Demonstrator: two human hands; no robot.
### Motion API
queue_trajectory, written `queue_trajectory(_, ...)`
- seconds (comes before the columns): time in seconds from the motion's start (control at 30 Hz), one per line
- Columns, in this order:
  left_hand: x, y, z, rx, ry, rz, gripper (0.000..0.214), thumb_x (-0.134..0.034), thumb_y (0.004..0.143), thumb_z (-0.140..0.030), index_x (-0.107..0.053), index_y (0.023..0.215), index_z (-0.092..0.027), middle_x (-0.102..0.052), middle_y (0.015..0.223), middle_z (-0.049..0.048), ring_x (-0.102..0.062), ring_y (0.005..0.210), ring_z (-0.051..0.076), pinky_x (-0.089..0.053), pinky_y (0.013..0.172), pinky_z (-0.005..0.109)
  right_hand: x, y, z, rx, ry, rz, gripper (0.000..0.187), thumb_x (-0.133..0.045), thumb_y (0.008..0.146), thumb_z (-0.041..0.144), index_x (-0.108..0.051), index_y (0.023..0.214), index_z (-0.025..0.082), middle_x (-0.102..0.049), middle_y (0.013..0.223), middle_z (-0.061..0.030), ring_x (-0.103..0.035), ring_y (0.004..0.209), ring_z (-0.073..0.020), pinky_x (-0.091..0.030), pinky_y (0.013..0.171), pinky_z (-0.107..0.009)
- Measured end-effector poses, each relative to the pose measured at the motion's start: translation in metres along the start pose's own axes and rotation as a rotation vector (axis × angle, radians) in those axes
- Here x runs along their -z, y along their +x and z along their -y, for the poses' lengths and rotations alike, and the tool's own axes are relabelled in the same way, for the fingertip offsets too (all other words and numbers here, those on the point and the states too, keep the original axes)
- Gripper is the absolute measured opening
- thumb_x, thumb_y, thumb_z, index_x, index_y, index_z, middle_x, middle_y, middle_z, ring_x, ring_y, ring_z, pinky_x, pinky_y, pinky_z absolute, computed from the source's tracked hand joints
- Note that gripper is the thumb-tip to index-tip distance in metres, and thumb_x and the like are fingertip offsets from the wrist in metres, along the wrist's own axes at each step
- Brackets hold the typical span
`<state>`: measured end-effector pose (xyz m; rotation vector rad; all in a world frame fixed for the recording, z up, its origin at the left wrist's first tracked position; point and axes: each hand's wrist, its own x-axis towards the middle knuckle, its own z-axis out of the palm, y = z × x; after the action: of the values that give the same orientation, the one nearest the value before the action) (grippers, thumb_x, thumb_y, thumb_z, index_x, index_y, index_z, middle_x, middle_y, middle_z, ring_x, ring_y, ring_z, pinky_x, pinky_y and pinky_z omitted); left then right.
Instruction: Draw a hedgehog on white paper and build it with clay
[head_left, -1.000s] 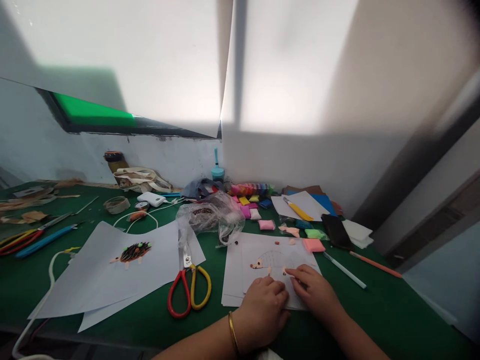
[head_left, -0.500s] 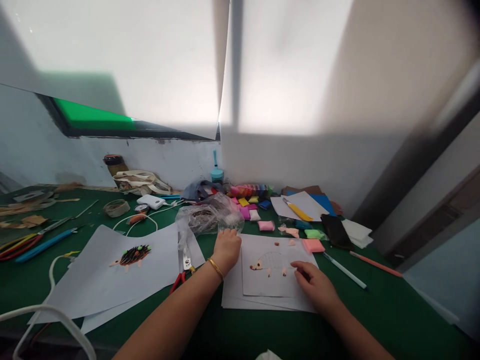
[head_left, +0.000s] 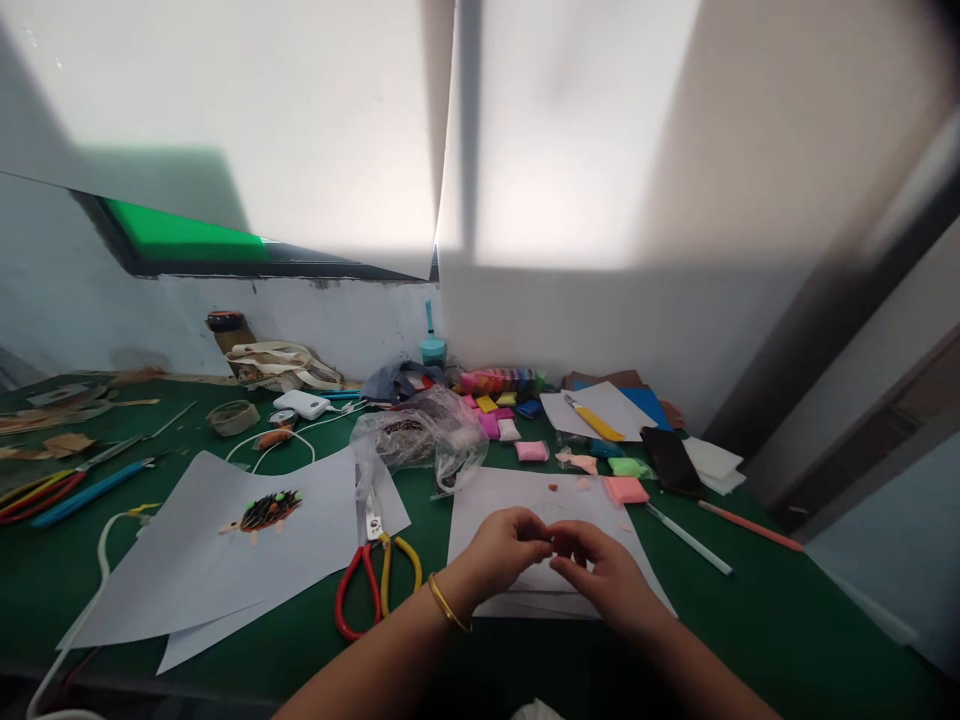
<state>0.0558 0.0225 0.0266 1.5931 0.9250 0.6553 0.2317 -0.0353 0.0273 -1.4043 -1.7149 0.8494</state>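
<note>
My left hand (head_left: 506, 550), with a gold bangle at the wrist, and my right hand (head_left: 604, 575) meet fingertip to fingertip. Both are closed in a pinch above the white paper sheets (head_left: 480, 495). A small dark bit seems to be between the fingertips, too small to name. My hands cover most of the middle of the sheets. Small brown (head_left: 553, 487) and pale peach clay pieces (head_left: 583, 484) lie near the far edge. Just beyond the sheets rests a clear plastic bag (head_left: 457, 455) with dark contents.
Red- and yellow-handled scissors (head_left: 362, 590) lie left of my left forearm. Farther left, a paper (head_left: 202, 590) bears a hedgehog figure (head_left: 270, 510) with dark spines. Clay packets (head_left: 532, 451), a yellow utility knife (head_left: 600, 420), a black pouch (head_left: 671, 462) and a pen (head_left: 690, 540) lie around the right.
My left hand has left the plastic bag and come down toward me to meet my right hand, which has shifted slightly left. The hedgehog drawing on the sheets is now hidden.
</note>
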Motion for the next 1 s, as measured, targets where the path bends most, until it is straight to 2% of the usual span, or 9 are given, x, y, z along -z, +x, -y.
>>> queue_trajectory(0.07,-0.006,-0.004,0.007,0.046,-0.253,0.023,0.023,-0.072,0.065,-0.029,-0.064,0.081,-0.015,-0.066,0.076,0.0017,-0.059,0.070,0.016,-0.042,0.067,0.027,-0.005,-0.002,0.006,0.022,-0.006,-0.001,0.024,-0.059,0.083,0.039,-0.067,0.100,0.024,-0.069,0.089,-0.0033,-0.061,0.078,-0.0179,-0.052,0.070,-0.030)
queue_trajectory(0.13,-0.007,-0.008,0.012,0.088,-0.405,0.040,0.027,-0.076,0.061,-0.031,-0.064,0.078,-0.013,-0.063,0.069,0.0002,-0.054,0.063,0.013,-0.037,0.062,0.025,-0.008,-0.003,0.008,0.041,0.002,0.001,0.021,-0.059,0.084,0.040,-0.068,0.094,0.024,-0.069,0.087,-0.0032,-0.061,0.078,-0.0182,-0.052,0.072,-0.030)
queue_trajectory(0.27,-0.006,-0.014,0.015,0.165,-0.576,0.039,0.031,-0.080,0.058,-0.029,-0.066,0.080,-0.012,-0.061,0.068,0.0001,-0.050,0.060,0.009,-0.028,0.056,0.022,-0.008,-0.002,0.007,0.067,0.028,-0.010,0.017,-0.059,0.084,0.038,-0.069,0.083,0.024,-0.068,0.081,-0.0015,-0.061,0.075,-0.0171,-0.050,0.071,-0.028)
queue_trajectory(0.37,-0.005,-0.017,0.013,0.180,-0.594,0.021,0.033,-0.079,0.059,-0.032,-0.066,0.082,-0.012,-0.062,0.072,0.0010,-0.051,0.063,0.010,-0.027,0.056,0.022,-0.009,-0.001,0.007,0.072,0.026,-0.034,0.014,-0.058,0.084,0.033,-0.067,0.079,0.023,-0.067,0.078,-0.0001,-0.060,0.072,-0.0158,-0.049,0.069,-0.027)
queue_trajectory(0.5,-0.006,-0.016,0.010,0.131,-0.439,-0.015,0.031,-0.076,0.063,-0.037,-0.065,0.079,-0.013,-0.062,0.070,0.0006,-0.052,0.061,0.011,-0.033,0.059,0.023,-0.011,-0.002,0.008,0.064,0.006,-0.049,0.014,-0.055,0.083,0.029,-0.066,0.080,0.023,-0.066,0.078,-0.0004,-0.059,0.070,-0.0155,-0.048,0.067,-0.026)
queue_trajectory(0.63,-0.009,-0.014,0.012,0.049,-0.223,-0.106,0.026,-0.070,0.069,-0.039,-0.062,0.075,-0.014,-0.061,0.069,0.0007,-0.054,0.065,0.014,-0.040,0.064,0.027,-0.013,-0.002,0.009,0.022,0.005,-0.059,0.016,-0.055,0.082,0.028,-0.066,0.092,0.023,-0.068,0.084,-0.0014,-0.060,0.072,-0.0162,-0.050,0.067,-0.027)
queue_trajectory(0.77,-0.011,-0.019,0.007,-0.049,0.276,-0.228,0.017,-0.058,0.083,-0.034,-0.063,0.079,-0.018,-0.064,0.078,0.0018,-0.055,0.074,0.018,-0.038,0.066,0.028,-0.014,-0.001,0.009,0.008,-0.013,-0.055,0.017,-0.054,0.081,0.029,-0.068,0.090,0.023,-0.069,0.086,-0.0029,-0.061,0.075,-0.0178,-0.050,0.069,-0.029)
queue_trajectory(0.87,-0.012,-0.025,0.000,-0.156,0.642,-0.260,0.018,-0.051,0.090,-0.029,-0.062,0.079,-0.019,-0.064,0.081,0.0026,-0.055,0.077,0.019,-0.035,0.068,0.030,-0.015,0.001,0.008,0.004,-0.017,-0.070,0.018,-0.054,0.081,0.029,-0.069,0.089,0.023,-0.069,0.086,-0.0033,-0.061,0.075,-0.0181,-0.050,0.069,-0.029)
queue_trajectory(1.0,-0.014,-0.027,-0.004,-0.245,0.922,-0.284,0.020,-0.043,0.094,-0.021,-0.058,0.082,-0.018,-0.063,0.082,0.0041,-0.054,0.077,0.020,-0.034,0.072,0.033,-0.017,0.004,0.008,0.004,-0.042,-0.085,0.017,-0.053,0.080,0.028,-0.068,0.086,0.022,-0.068,0.083,-0.0025,-0.059,0.072,-0.0171,-0.048,0.067,-0.029)
